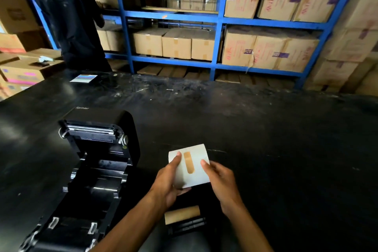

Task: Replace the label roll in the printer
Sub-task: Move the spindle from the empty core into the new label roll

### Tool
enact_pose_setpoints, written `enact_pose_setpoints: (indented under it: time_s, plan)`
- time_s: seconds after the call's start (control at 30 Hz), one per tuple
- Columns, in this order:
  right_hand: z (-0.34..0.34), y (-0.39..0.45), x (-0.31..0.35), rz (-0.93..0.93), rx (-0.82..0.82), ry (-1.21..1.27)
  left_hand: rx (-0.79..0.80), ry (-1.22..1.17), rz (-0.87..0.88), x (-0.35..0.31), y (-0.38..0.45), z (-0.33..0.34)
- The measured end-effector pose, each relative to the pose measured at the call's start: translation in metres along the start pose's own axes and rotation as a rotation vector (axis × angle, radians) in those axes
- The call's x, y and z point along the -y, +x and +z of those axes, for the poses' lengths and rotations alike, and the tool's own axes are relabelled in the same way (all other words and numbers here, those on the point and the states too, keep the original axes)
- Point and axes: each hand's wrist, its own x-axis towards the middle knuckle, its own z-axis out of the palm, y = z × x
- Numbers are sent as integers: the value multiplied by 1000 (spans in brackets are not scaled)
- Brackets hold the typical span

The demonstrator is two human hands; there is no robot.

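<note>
Holding the white label roll with a tan tape strip [191, 168], the left hand [170, 182] gripped its side; the right hand [219, 180] pinched its opposite edge, the open black plastic printer [96, 161] left of the grip.

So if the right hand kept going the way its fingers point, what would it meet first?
The right hand points up-left at the white label roll, which its fingertips already seem to touch; the left hand holds the roll's other side.

printer [90, 170] left | label roll [192, 168] right | empty core [182, 214] nearer
</note>
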Motion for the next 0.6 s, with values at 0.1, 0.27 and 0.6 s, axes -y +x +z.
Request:
enact_pose_setpoints:
  time_s: [0.1,0.27,0.6]
  plan:
    - [-8,-9,2,-248,-225,-407,-1,117,57,5,-10,3]
    - [-8,-29,-4,-424,-207,-681,75,203,116,14,-27,5]
    - [-12,-47,-3,-408,-278,-515,100,248,205,28,-49,6]
